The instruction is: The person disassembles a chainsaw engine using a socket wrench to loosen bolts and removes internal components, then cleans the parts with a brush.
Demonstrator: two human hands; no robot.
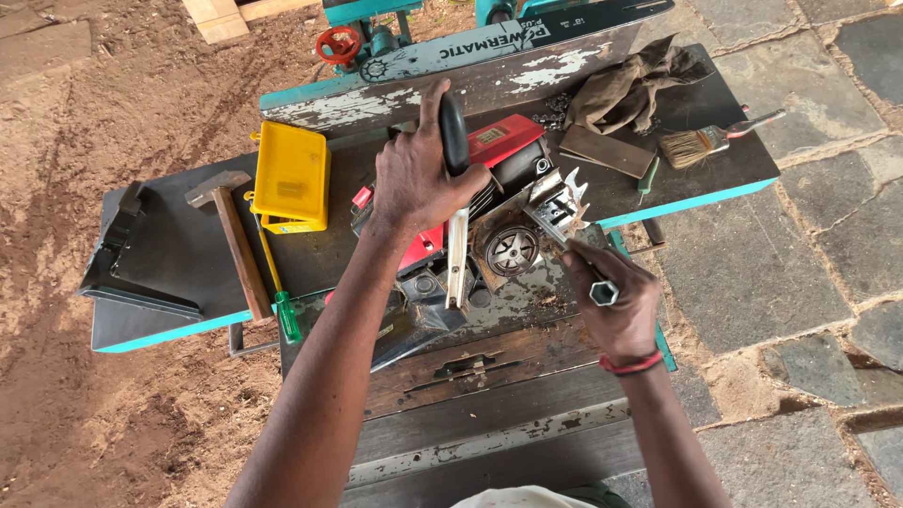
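Observation:
A red and black chainsaw body (pixel 489 202) lies on a dark workbench (pixel 179 254), its clutch side and round sprocket (pixel 513 251) facing up. My left hand (pixel 419 179) grips the saw's black front handle (pixel 453 132) from above. My right hand (pixel 611 301) is closed round a metal socket wrench (pixel 588 273), whose tip reaches the spiked bumper plate (pixel 560 202) beside the sprocket. A red band sits on my right wrist.
A yellow plastic box (pixel 292 177), a hammer (pixel 230 230) and a green-handled screwdriver (pixel 280 292) lie left of the saw. A chainsaw guide bar (pixel 489 42), a rag (pixel 630 85), a flat file (pixel 607 150) and a paintbrush (pixel 710 141) sit behind. Sandy ground left, stone paving right.

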